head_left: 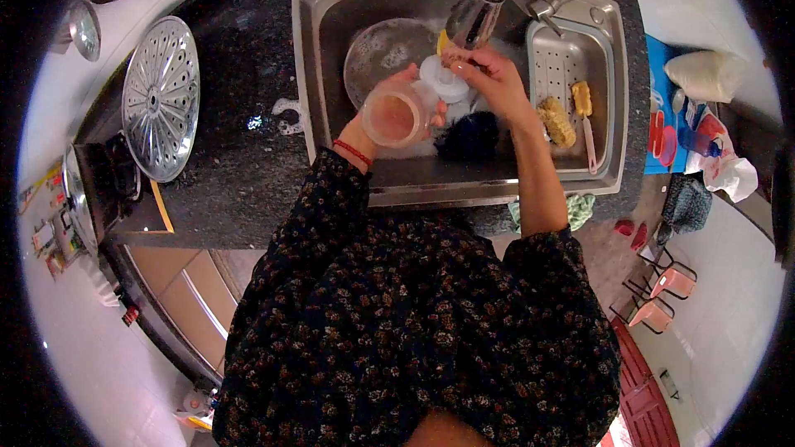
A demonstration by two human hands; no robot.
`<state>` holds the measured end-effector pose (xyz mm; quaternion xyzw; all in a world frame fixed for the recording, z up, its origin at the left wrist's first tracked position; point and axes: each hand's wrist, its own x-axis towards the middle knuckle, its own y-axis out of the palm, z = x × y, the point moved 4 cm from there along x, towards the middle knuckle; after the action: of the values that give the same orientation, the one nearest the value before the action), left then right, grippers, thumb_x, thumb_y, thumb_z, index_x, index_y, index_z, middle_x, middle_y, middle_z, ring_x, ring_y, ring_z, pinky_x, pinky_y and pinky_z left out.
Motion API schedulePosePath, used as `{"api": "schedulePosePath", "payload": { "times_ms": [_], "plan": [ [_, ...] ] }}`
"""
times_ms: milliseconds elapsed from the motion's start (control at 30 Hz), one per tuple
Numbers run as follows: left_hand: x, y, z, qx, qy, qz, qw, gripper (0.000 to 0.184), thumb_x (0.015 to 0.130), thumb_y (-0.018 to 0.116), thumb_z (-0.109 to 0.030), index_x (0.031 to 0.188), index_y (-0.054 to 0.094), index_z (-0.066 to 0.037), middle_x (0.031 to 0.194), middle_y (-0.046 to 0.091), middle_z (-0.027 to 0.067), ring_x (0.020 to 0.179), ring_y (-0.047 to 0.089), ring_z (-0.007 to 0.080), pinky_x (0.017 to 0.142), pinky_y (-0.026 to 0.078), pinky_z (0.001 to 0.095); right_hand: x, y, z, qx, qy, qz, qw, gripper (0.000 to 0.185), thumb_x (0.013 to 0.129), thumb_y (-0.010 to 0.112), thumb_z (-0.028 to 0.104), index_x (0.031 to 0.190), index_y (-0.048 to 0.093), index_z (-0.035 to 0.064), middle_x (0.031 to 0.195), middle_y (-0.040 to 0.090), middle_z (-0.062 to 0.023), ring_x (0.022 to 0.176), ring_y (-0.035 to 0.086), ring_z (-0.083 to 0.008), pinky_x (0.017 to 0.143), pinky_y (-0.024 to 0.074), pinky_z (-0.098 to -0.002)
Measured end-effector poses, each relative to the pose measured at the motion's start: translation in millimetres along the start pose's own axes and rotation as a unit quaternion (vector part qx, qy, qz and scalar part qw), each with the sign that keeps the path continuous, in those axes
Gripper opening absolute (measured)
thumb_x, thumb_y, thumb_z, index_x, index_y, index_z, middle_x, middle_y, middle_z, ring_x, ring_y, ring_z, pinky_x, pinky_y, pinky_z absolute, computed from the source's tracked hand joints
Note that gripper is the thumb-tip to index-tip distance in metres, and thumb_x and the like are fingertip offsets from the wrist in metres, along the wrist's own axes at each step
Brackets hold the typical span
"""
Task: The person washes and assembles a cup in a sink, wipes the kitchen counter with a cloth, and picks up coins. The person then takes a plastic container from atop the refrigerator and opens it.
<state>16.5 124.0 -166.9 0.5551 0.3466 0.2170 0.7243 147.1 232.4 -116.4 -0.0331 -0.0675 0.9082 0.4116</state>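
My left hand (364, 134), with a red band at its wrist, is wrapped round a translucent round container (393, 117) over the sink. Just right of it, my right hand (489, 79) has its fingers pinched near a yellow-edged thing (444, 40) under the faucet (479, 12); what the fingers hold is too small to make out. A white round lid-like piece (443, 83) shows between the two hands. Below them lies a dark item (469, 136), and behind my left hand is a large round metal pan (377, 45) with suds.
The steel sink (308, 58) has a perforated side tray (556, 58) holding a tan scrubber (557, 122), a yellow sponge (582, 98) and a pink-handled brush (590, 145). A perforated metal disc (161, 99) lies on the left counter. A green cloth (582, 210) hangs at the front edge.
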Motion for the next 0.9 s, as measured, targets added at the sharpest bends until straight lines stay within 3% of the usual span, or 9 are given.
{"api": "schedulePosePath", "payload": {
  "times_ms": [167, 267, 667, 767, 900],
  "plan": [
    [2, -2, 5, 0.023, 0.020, -0.016, 0.999, 0.060, 0.093, 0.035, -0.053, 0.122, 0.047, -0.002, 0.097, 0.060, 0.0194, 0.079, 0.061, 0.0348, 0.050, 0.050, 0.0413, -3, -1, -6, -0.060, 0.016, -0.028, 0.998, 0.017, 0.082, 0.065, 0.016, 0.094, 0.067, 0.0040, 0.089, 0.064, -0.0096, 0.085, 0.060, -0.0189, 0.076, 0.0463, -0.0294],
    [1, 3, 9, 0.024, 0.032, -0.019, 0.999, 0.059, 0.093, 0.035, -0.053, 0.121, 0.047, -0.003, 0.096, 0.060, 0.0185, 0.077, 0.061, 0.0338, 0.048, 0.048, 0.0403, -1, 2, 4, -0.114, -0.025, -0.035, 0.992, 0.016, 0.081, 0.065, 0.015, 0.092, 0.066, 0.0037, 0.087, 0.064, -0.0108, 0.080, 0.062, -0.0218, 0.073, 0.0478, -0.0312],
    [-6, -11, 3, -0.001, 0.011, 0.014, 1.000, 0.063, 0.092, 0.035, -0.054, 0.126, 0.042, -0.002, 0.105, 0.058, 0.0209, 0.086, 0.060, 0.0353, 0.052, 0.050, 0.0429, 1, 10, 6, -0.120, -0.054, -0.049, 0.990, 0.018, 0.080, 0.067, 0.012, 0.097, 0.067, 0.0055, 0.088, 0.065, -0.0120, 0.083, 0.062, -0.0249, 0.074, 0.0482, -0.0330],
    [-6, -5, 3, 0.006, 0.011, 0.017, 1.000, 0.063, 0.092, 0.034, -0.054, 0.126, 0.043, -0.002, 0.106, 0.058, 0.0216, 0.085, 0.060, 0.0360, 0.053, 0.050, 0.0440, 0, 9, -1, -0.080, -0.018, -0.054, 0.995, 0.018, 0.081, 0.066, 0.016, 0.095, 0.067, 0.0055, 0.087, 0.065, -0.0130, 0.081, 0.063, -0.0250, 0.072, 0.0482, -0.0331],
    [-2, 3, 9, 0.006, 0.007, 0.039, 0.999, 0.062, 0.093, 0.032, -0.054, 0.125, 0.045, -0.003, 0.105, 0.059, 0.0217, 0.086, 0.060, 0.0368, 0.055, 0.051, 0.0454, 2, 10, 0, -0.136, -0.022, -0.071, 0.988, 0.019, 0.083, 0.065, 0.022, 0.090, 0.067, 0.0043, 0.081, 0.064, -0.0132, 0.075, 0.061, -0.0261, 0.067, 0.0471, -0.0340]
  ]
}}
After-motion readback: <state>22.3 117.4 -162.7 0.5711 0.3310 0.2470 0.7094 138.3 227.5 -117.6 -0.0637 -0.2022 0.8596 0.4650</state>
